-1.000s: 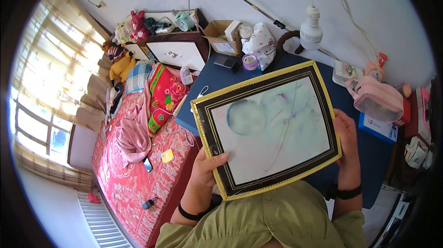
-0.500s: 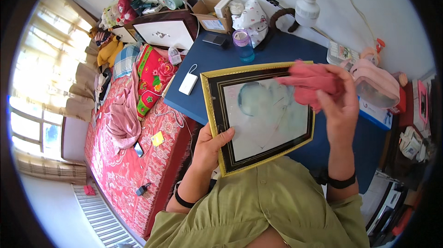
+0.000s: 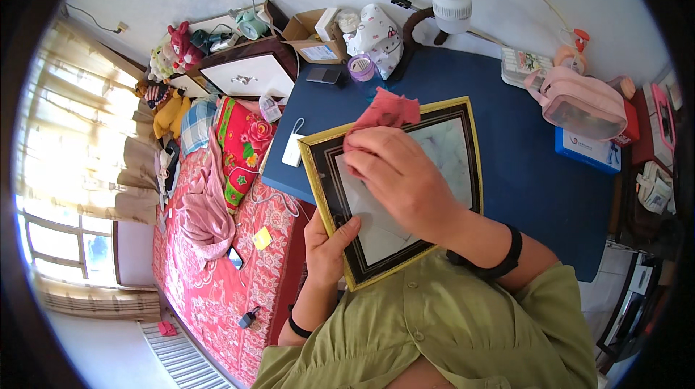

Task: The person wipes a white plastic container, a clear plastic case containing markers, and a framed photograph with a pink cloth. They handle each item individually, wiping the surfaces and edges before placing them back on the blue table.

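Note:
A picture frame (image 3: 476,165) with a gold edge, a black border and a pale picture under glass is held tilted in front of my body, over the near side of the blue table. My left hand (image 3: 327,244) grips its left edge, thumb on the front and fingers behind. Across the upper left of the glass, my right hand (image 3: 405,179) presses a crumpled pinkish-red cloth (image 3: 387,110), its fingers closed on it. Part of the cloth rises past the frame's top edge. The hand and forearm cover much of the picture's middle.
On the blue table (image 3: 536,201) stand a purple-topped bottle (image 3: 364,70), a dark phone-like block (image 3: 324,75), a white power bank (image 3: 292,149), a cardboard box (image 3: 313,34) and a pink bag (image 3: 583,103). A white bulb (image 3: 452,5) hangs above. Left is a red-covered bed (image 3: 210,295).
My right hand has moved left with the cloth, from the frame's upper right corner to its upper left. The frame has shifted slightly left and down in view, still in my left hand.

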`<state>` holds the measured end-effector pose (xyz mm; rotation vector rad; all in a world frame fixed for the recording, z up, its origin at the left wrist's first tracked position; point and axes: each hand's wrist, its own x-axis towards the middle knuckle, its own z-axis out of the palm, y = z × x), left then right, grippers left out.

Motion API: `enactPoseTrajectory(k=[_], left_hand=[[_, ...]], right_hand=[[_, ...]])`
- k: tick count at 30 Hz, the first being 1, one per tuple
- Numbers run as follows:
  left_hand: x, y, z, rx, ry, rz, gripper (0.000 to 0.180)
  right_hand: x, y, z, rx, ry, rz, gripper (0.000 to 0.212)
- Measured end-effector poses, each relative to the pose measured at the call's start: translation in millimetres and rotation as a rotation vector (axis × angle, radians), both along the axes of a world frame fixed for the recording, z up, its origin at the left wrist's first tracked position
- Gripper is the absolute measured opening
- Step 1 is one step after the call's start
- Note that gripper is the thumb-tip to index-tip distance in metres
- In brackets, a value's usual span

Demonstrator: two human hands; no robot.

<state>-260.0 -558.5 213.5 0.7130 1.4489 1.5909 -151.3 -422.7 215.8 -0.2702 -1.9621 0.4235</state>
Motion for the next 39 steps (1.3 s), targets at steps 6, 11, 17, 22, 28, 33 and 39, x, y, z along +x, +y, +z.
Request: enactPoseTrajectory(k=[6, 11, 17, 22, 28, 33, 39], left_hand=[[-1.6, -8.8, 1.7, 0.102, -0.029, 0.025, 0.032], [-5.7, -13.0, 1.1, 0.135, -0.023, 0.040, 0.033], [-4.7, -15.7, -0.1, 0.086, -0.025, 0.077, 0.023], [-11.3, -15.8, -8.7, 0.139, 0.105, 0.002, 0.025], [-6.3, -6.5, -7.0, 0.160, 0.226, -0.089, 0.027], [-9.4, -10.4, -14.5, 0.039, 0.297, -0.112, 0.030], [-10.0, -2.3, -35.2, 0.100, 0.168, -0.131, 0.033]], right_hand=[[33.4, 17.3, -6.2, -0.046, -0.022, -0.136, 0.027], [63.1, 45.7, -25.3, -0.102, -0.041, -0.364, 0.028], [67.8, 48.2, -29.9, -0.294, 0.066, -0.401, 0.032], [54.2, 34.8, -25.8, -0.401, 0.039, -0.272, 0.036], [33.2, 13.1, -4.4, -0.284, -0.038, -0.054, 0.038], [15.7, -5.1, 29.3, -0.337, 0.077, 0.282, 0.047], [1.8, -15.9, 28.5, -0.155, -0.063, 0.119, 0.049]])
